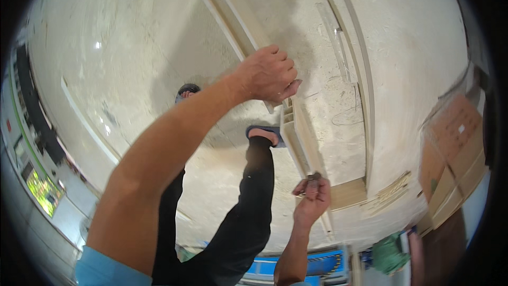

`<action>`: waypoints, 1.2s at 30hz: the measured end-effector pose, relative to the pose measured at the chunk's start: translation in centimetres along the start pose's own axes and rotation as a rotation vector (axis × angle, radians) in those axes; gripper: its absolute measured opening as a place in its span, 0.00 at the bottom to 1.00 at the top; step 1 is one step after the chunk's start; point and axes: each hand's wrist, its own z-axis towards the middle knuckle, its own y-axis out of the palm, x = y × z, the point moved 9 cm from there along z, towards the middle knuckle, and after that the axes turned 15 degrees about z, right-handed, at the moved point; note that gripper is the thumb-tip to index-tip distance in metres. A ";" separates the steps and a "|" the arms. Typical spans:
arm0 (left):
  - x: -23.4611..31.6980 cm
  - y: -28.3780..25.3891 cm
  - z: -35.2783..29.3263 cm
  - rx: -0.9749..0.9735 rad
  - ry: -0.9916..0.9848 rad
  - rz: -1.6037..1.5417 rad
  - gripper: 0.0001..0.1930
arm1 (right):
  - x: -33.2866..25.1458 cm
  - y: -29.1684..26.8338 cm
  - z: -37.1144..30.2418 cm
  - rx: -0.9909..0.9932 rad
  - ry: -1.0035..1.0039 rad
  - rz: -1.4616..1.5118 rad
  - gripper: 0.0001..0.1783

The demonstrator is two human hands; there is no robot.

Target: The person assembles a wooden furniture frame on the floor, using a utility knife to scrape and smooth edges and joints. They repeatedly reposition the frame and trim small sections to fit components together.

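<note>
My left hand [269,74] is closed around the end of a long cream channel-shaped profile [227,8] that runs off toward the far edge. Just below that hand lies the end of a second cream profile [300,132], its end showing hollow compartments. My right hand [313,198] pinches a small dark metallic piece [314,176] against or just over this second profile, nearer my body. The fingers hide part of the piece, so its kind is unclear.
The pale floor [132,32] is dusty and scuffed. My sandalled foot [264,135] stands beside the profiles. A long strip [362,63] and a clear plastic-looking piece [338,47] lie to the right. Cardboard boxes [452,153] stand at far right, near thin wooden strips [389,196] and a green bag [390,254].
</note>
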 end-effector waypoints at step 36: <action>0.8 -1.4 -0.4 0.213 0.146 -0.016 0.22 | 22.5 7.2 14.6 -0.229 0.075 0.716 0.11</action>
